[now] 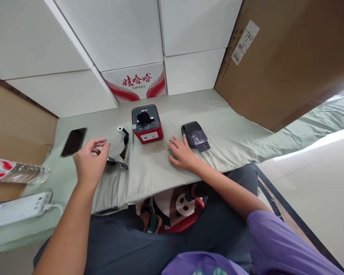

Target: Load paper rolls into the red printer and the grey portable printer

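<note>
— Left hand (90, 162)?

— Raised just above the surface (235, 137), fingers (101, 145) half-curled, thumb and forefinger drawn near each other, nothing visible between them. Close beside the black strip (123, 149), not touching it.

— And the strip itself?

— Lying on the grey-green cloth, between the left hand and the red printer (147, 124). Bent in a loose arc, with a small white roll (120, 130) at its far end and a shiny end near the fingers.

— Right hand (183, 154)?

— Flat on the cloth, palm down, fingers spread and gripping nothing, fingertips just beside the small black printer (195, 136).

— Step in hand, then?

— Looks like a reach toward the strip, with no grasp made yet.

— Needed for a pickup?

— Probably a light pinch at the near end, low against the soft cloth, with care not to kink the limp band or drag the roll along.

— Anything else about?

— Dark phone (73, 141) to the left of the hand, white power strip (20, 208) at the near left edge, white cartons (189, 34) stacked behind, one with red print (136, 82).
</note>
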Available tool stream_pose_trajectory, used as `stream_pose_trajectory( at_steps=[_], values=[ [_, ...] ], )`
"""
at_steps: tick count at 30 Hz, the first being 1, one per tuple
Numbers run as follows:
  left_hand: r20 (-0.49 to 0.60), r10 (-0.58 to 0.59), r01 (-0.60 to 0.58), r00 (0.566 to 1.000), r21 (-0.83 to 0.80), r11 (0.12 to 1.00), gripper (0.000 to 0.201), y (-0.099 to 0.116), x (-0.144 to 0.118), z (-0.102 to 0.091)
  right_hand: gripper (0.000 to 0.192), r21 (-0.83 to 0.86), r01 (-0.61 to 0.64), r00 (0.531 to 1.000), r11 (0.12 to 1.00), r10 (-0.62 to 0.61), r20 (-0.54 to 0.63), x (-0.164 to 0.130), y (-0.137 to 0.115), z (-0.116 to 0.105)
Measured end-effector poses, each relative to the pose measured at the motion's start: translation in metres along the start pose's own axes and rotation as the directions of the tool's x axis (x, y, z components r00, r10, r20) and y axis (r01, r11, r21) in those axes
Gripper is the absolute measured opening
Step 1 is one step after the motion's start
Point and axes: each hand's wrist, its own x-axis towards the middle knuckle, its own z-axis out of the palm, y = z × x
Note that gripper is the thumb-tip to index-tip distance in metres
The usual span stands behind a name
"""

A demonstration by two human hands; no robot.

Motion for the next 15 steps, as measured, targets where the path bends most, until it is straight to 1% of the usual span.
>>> stream_pose_trajectory(
  at_steps=[4, 7, 12, 15],
  values=[
    [0.005, 0.029, -0.029, 1.0, -0.005, 1.0, 0.024, 0.012, -0.002, 0.005, 0.05, -0.022, 0.009, 0.999, 1.0, -0.008, 0.041, 0.007, -0.006, 0.002],
    [0.019, 0.034, -0.034, 0.999, -0.023, 0.999, 0.024, 0.014, -0.002, 0.007, 0.052, -0.088, 0.015, 0.998, 0.996, -0.01, 0.054, 0.008, -0.007, 0.003],
    [0.043, -0.023, 0.027, 0.999, -0.101, 0.995, 0.028, 0.012, -0.002, 0.007, 0.047, -0.156, 0.031, 0.998, 0.987, -0.021, 0.064, 0.007, -0.008, 0.002],
    [0.054, -0.026, 0.033, 0.998, -0.131, 0.991, 0.028, 0.016, -0.002, 0.006, 0.048, -0.197, 0.024, 0.997, 0.98, -0.009, 0.075, 0.006, -0.013, 0.002]
  ],
)
